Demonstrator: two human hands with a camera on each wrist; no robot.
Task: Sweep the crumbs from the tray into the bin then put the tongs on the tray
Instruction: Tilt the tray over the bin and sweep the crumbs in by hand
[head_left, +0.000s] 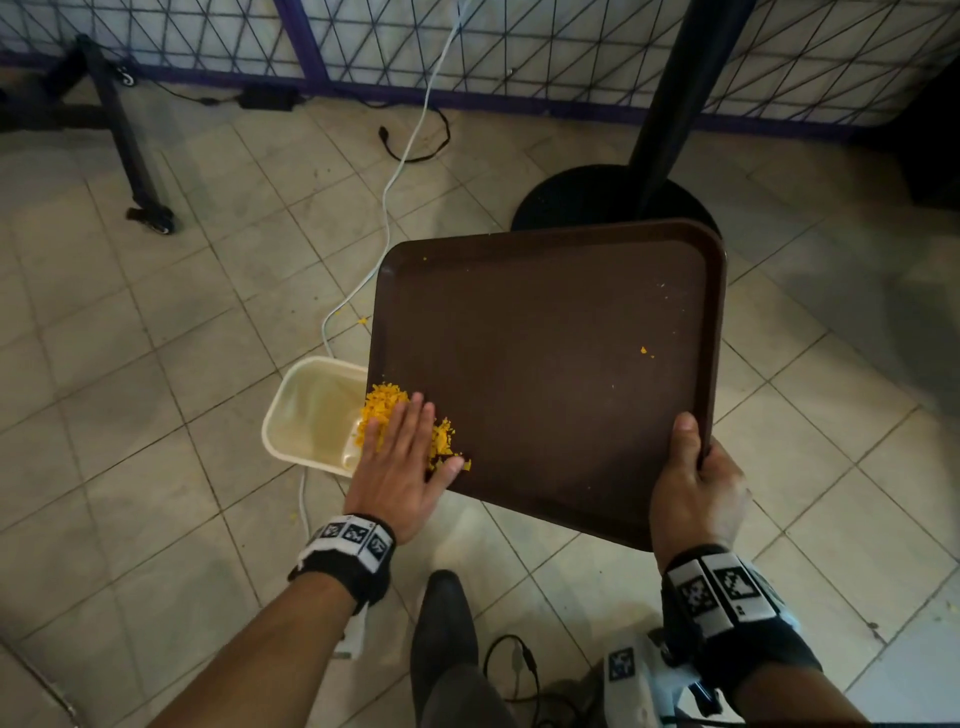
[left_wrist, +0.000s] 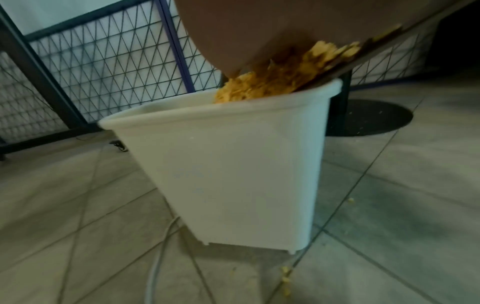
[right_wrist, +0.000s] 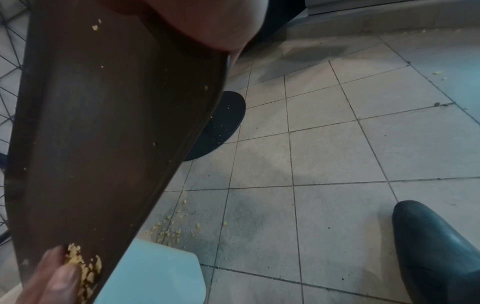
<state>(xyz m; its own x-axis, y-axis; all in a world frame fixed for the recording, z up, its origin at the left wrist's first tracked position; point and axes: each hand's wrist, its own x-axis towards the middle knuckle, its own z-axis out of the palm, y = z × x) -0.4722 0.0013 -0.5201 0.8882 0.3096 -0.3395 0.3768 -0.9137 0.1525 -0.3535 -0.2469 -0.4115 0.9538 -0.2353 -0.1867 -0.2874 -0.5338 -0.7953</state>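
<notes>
A dark brown tray (head_left: 545, 364) is held tilted over the floor, its lower left corner above a cream plastic bin (head_left: 306, 410). My right hand (head_left: 693, 483) grips the tray's near right corner, thumb on top. My left hand (head_left: 400, 457) lies flat with straight fingers on a heap of yellow crumbs (head_left: 384, 405) at the tray's left edge. In the left wrist view the crumbs (left_wrist: 272, 80) hang over the bin's rim (left_wrist: 207, 111). The right wrist view shows the tray (right_wrist: 103, 123) and my left fingers (right_wrist: 57, 275) on crumbs (right_wrist: 85, 265). No tongs are in view.
A black pole on a round base (head_left: 613, 197) stands behind the tray. White and black cables (head_left: 410, 135) run across the tiled floor. A wire mesh fence (head_left: 519, 47) closes the back. Spilled crumbs (right_wrist: 171, 226) lie by the bin. My black shoe (head_left: 444, 618) is near.
</notes>
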